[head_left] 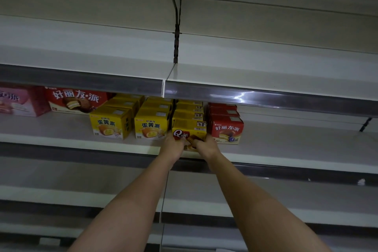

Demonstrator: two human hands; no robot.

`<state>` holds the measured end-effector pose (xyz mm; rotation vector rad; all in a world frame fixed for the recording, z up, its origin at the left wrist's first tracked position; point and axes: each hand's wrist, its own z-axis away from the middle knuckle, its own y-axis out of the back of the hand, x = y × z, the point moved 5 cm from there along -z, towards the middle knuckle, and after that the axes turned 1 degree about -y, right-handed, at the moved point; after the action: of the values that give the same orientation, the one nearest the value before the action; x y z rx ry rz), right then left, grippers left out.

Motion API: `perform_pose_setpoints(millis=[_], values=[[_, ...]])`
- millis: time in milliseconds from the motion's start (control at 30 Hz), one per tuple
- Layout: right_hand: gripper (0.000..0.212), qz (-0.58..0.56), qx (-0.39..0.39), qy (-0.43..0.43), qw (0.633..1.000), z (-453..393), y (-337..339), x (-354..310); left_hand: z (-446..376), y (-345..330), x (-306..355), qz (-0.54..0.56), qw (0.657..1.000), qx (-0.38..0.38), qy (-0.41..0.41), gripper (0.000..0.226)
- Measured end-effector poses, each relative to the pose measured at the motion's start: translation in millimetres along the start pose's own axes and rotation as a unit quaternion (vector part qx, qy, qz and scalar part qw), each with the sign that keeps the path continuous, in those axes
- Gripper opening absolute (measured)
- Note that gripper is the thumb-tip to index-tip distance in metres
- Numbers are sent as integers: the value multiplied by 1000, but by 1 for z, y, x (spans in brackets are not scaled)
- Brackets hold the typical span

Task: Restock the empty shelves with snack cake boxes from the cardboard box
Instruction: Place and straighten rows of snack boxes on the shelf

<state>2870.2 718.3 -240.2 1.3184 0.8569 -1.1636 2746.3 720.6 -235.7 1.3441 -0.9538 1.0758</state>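
A yellow snack cake box with a red Q logo (189, 129) stands at the front of its row on the middle shelf (61, 145). My left hand (172, 146) grips its lower left side and my right hand (205, 145) grips its lower right side. More boxes of the same kind line up behind it. Two rows of yellow egg-yolk pie boxes (151, 127) stand to its left. A row of red pie boxes (226, 129) stands to its right. The cardboard box is out of view.
A large red pie box (76, 100) and a pink box (22, 102) sit further left on the same shelf. The shelf above (266, 80) and the lower shelves (286, 210) hold nothing. Bare shelf stretches right of the red boxes.
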Motion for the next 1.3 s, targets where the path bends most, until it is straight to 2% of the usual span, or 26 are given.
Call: perform_pose_setpoints(millis=[133, 367, 567, 767, 867, 1133, 1300], values=[[48, 5, -9, -7, 1000, 2, 0, 1, 3, 7, 0, -18, 1000, 14, 0, 37], [49, 35, -26, 9, 999, 11, 11, 4, 24, 27, 0, -82, 993, 82, 34, 53], [57, 113, -86, 78, 987, 37, 28, -3, 59, 32, -2, -116, 980, 150, 59, 53], [53, 172, -160, 115, 965, 70, 32, -8, 122, 30, -12, -137, 966, 200, 94, 54], [60, 190, -206, 120, 952, 91, 24, -2, 164, 33, -26, -140, 958, 219, 121, 54], [70, 234, -347, 107, 902, 174, -34, 42, 305, 69, -86, -120, 906, 325, 244, 49], [65, 253, -432, 114, 858, 249, -75, 67, 395, 99, -121, -84, 862, 400, 298, 48]])
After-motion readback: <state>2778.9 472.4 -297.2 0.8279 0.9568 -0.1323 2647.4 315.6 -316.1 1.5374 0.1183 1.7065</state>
